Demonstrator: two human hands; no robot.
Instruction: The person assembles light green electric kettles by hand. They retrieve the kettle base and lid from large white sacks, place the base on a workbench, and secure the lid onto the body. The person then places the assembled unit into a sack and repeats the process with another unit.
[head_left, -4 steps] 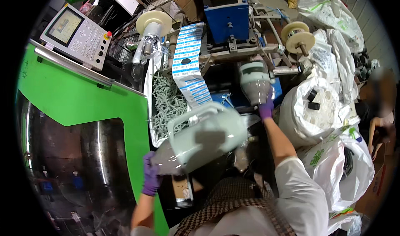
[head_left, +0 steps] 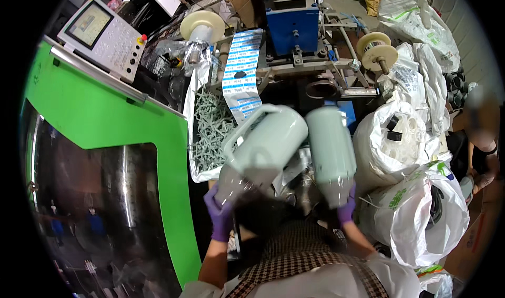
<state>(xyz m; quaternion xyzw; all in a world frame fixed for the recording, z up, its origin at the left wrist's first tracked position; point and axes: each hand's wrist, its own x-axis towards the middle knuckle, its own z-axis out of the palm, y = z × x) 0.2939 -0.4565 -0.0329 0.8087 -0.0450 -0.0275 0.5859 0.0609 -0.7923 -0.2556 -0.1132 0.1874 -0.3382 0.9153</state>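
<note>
Two large pale grey-green plastic jugs, each with a see-through tapering end, are in front of me. My left hand, in a purple glove, grips the tapering end of the left jug. That jug is tilted, its wide end up and to the right, and its loop handle faces left. In my right hand, also gloved, is the tapering end of the right jug, which stands nearly straight with its wide end away from me. The jugs are close together, and their bodies hide parts of my fingers.
Ahead stands a blue press-like machine with a round black holder. A label strip hangs beside a bin of grey plastic scraps. A green machine is left; white sacks and another person are right.
My right hand has drawn its jug back from the blue machine toward me. My left hand has shifted right, bringing the left jug up to a steeper tilt.
</note>
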